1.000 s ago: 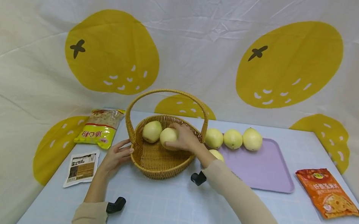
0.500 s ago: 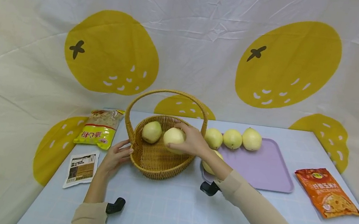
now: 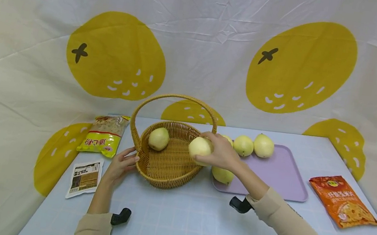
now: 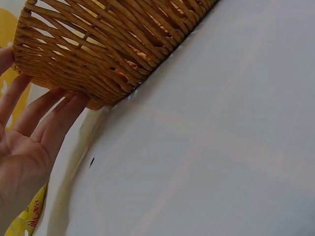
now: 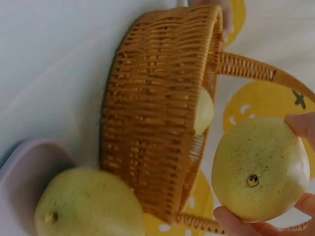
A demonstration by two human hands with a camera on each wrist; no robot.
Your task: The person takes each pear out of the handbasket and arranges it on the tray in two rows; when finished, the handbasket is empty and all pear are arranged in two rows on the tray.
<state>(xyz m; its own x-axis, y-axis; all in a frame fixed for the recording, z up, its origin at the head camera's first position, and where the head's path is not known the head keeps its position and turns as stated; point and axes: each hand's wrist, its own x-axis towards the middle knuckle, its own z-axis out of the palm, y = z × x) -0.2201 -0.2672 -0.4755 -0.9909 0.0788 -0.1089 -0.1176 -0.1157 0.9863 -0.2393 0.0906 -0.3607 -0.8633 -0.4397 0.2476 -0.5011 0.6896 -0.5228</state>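
Observation:
My right hand [image 3: 221, 151] holds a pale yellow pear [image 3: 200, 149] over the right rim of a wicker basket [image 3: 164, 184]. In the right wrist view, fingertips grip the sides of this pear [image 5: 261, 169], its speckled end facing the camera. Inside the basket, at the left, lies another pear [image 3: 158, 139]. My left hand [image 3: 121, 166] touches the basket's left side; the left wrist view has its nearly straight fingers [image 4: 61, 118] against the woven wall [image 4: 98, 54]. On the purple tray [image 3: 285, 175], right of the basket, sit several more pears [image 3: 243, 145].
A yellow food bag [image 3: 103, 133] and a smaller white packet [image 3: 85, 178] lie left of the basket. An orange snack bag [image 3: 344, 201] lies right of the tray. The basket's tall handle [image 3: 177, 96] arches above it, and a patterned curtain [image 3: 218, 57] hangs behind the table.
My right hand has lifted the pear from inside the basket and carried it right, to above the rim. The left hand and the basket have stayed in place.

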